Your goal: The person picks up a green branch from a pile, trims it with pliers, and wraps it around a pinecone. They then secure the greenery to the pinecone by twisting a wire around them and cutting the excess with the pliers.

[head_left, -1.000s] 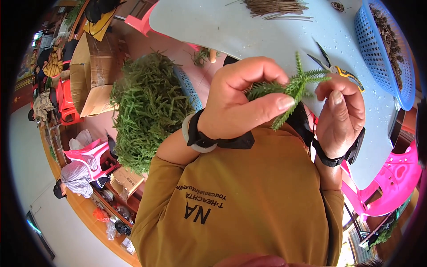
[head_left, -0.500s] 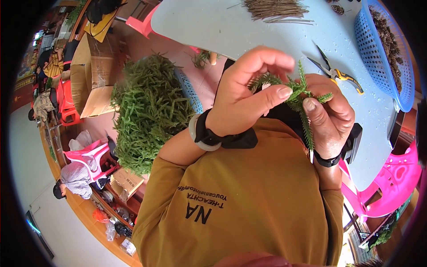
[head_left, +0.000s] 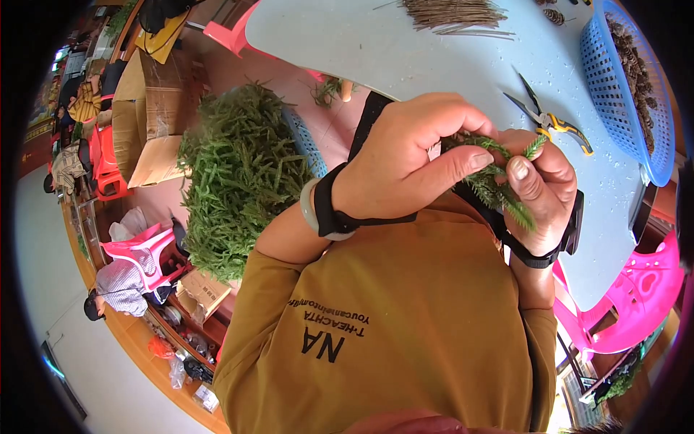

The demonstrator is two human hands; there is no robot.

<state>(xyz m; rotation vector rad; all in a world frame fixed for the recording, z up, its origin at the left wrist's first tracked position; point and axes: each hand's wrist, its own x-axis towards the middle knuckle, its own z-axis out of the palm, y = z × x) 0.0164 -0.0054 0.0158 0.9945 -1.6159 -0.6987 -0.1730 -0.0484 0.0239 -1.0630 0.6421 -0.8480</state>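
— Two hands on one thing, is that right?

— Yes. My left hand [head_left: 412,166] and my right hand [head_left: 542,192] both close on a small green sprig [head_left: 499,184] of feathery foliage, held up in front of my chest. My left thumb presses the sprig against my curled fingers; my right thumb [head_left: 522,173] pins its other side, and the leafy tips hang down past my right palm.

— How close are the hands to each other?

— Touching, fingertip to fingertip, with the sprig squeezed between them. I cannot tell whether it is one stem or several, because my fingers hide the middle.

— What sits beyond your grip?

— Just past my right hand a pair of yellow-handled pliers [head_left: 549,119] lies on the pale blue table [head_left: 405,43]. Farther out on that side stands a blue plastic basket [head_left: 614,79] with brown cone-like pieces inside. Straight ahead, well apart from my hands, a bundle of thin brown sticks [head_left: 452,13] rests on the table top.

— And off to your left?

— A big heap of the same green foliage [head_left: 242,177] fills another blue basket [head_left: 307,141], below and left of my left wrist. Beyond it sits a cardboard box [head_left: 148,116]. A pink plastic chair [head_left: 629,289] stands off to my right, under the table edge.
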